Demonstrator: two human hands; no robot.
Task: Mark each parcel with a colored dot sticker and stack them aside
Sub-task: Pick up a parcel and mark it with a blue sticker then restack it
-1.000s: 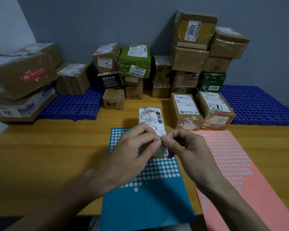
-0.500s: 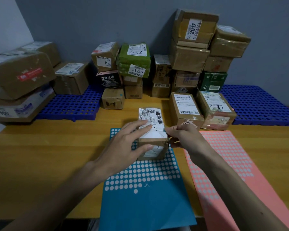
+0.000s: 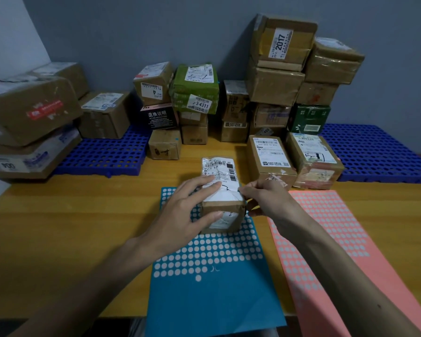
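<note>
Steadies the parcel (image 3: 225,198) with the left hand (image 3: 187,215): fingers (image 3: 204,182) spread and almost straight, laid flat across the left part of the white label on top, thumb pressed against the near cardboard face. No closed grip there, only a flat press on two sides of one corner.

Meets the parcel's upper right edge with the right hand (image 3: 265,199): fingers curled inward, fingertips (image 3: 247,191) touching the cardboard at the label's border, thumb lower, beside the right face. Pinching something or not: cannot tell, too small and shaded.

Parcel a small brown box, upright, with a crumpled shipping label folded over the top and down the near face. Standing on the far end of the blue sticker sheet (image 3: 212,288), over rows of pale dots. Just right of that, the pink sticker sheet (image 3: 338,239), dotted likewise, under the right forearm. Both sheets flat on the yellow wooden table (image 3: 58,239), near ends hanging past its front edge.

Just beyond the right hand, two labelled boxes (image 3: 270,156) side by side, touching each other. Farther back, stacked parcels (image 3: 277,81) against the grey wall (image 3: 131,32), tallest pile at right, a green parcel (image 3: 195,88) in the middle group. Blue grid mats (image 3: 107,154) on the table's far part, one at each side. Large boxes (image 3: 29,110) piled at far left, beside the left mat.
</note>
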